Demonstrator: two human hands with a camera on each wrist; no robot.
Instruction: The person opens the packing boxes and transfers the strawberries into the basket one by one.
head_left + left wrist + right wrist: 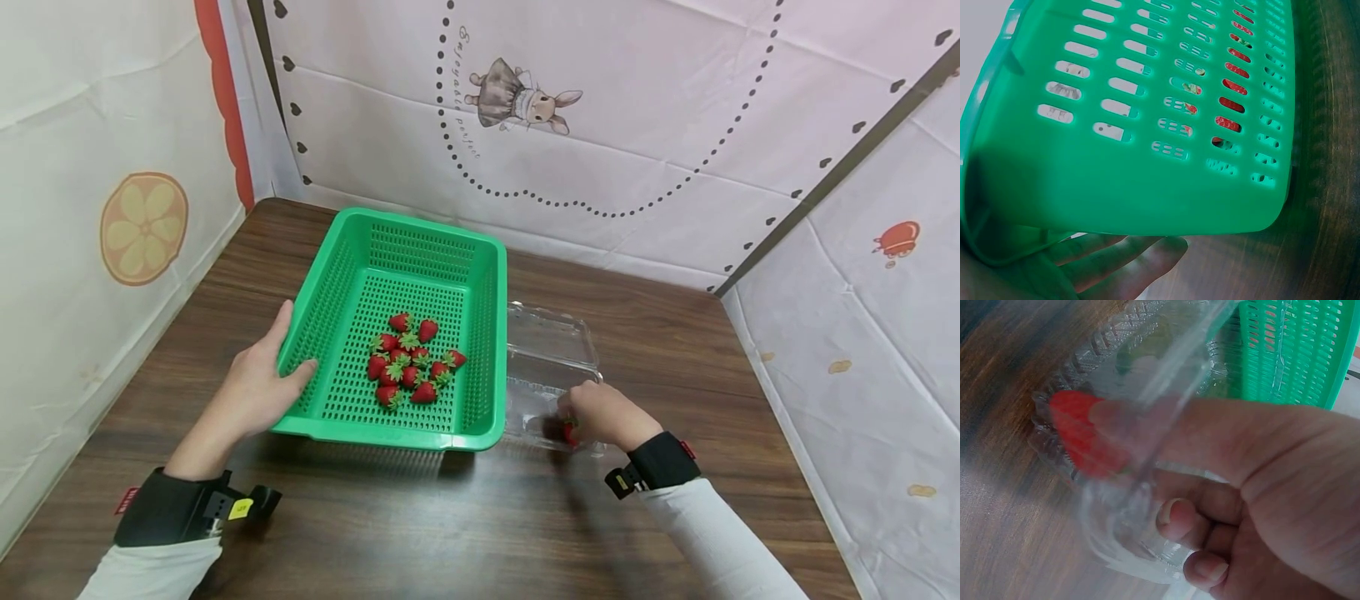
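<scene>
A green plastic basket with slotted walls holds several red strawberries with green leaves, gathered towards its near right part. My left hand grips the basket's left rim, thumb over the edge and fingers outside; in the left wrist view those fingers show below the slotted wall. To the right of the basket lies an open clear plastic clamshell box. Inside its near half, my right hand pinches one strawberry between thumb and fingers, with part of the clear plastic in front of it.
All this stands on a dark wood-grain table. White printed cloth walls rise behind it and on both sides. The box's lid is folded back, away from me, close against the basket's right side.
</scene>
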